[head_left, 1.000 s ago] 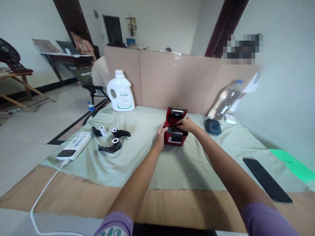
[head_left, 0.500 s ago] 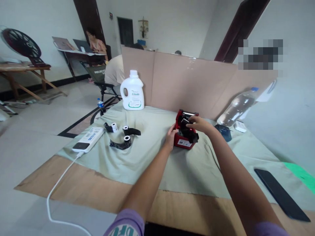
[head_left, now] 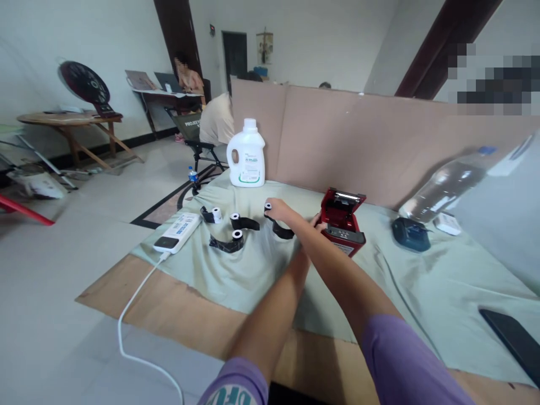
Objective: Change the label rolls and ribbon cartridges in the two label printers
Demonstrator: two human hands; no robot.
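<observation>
A small red printer (head_left: 343,239) stands on the cloth with its lid tipped up and its inside visible. My left hand (head_left: 317,223) grips the printer's left side, partly hidden behind my right forearm. Crossing over to the left, my right hand (head_left: 280,210) is closed on a small white paper roll (head_left: 268,207), whose loose black strip (head_left: 282,230) trails down to the cloth. Left of it lie several like rolls with black tails: a back one (head_left: 216,214), a middle one (head_left: 235,217) and a front one (head_left: 237,235).
A white detergent jug (head_left: 248,160) stands against the cardboard screen (head_left: 320,140). A power strip (head_left: 177,233) with a white cable lies at left. At right are a clear bottle (head_left: 447,188), a dark object (head_left: 411,233) and a black phone-like slab (head_left: 512,343). People sit beyond.
My right hand has lifted the roll with its black strip out of the printer and carried it left towards the other rolls. The left hand stays on the printer; the view has turned left.
</observation>
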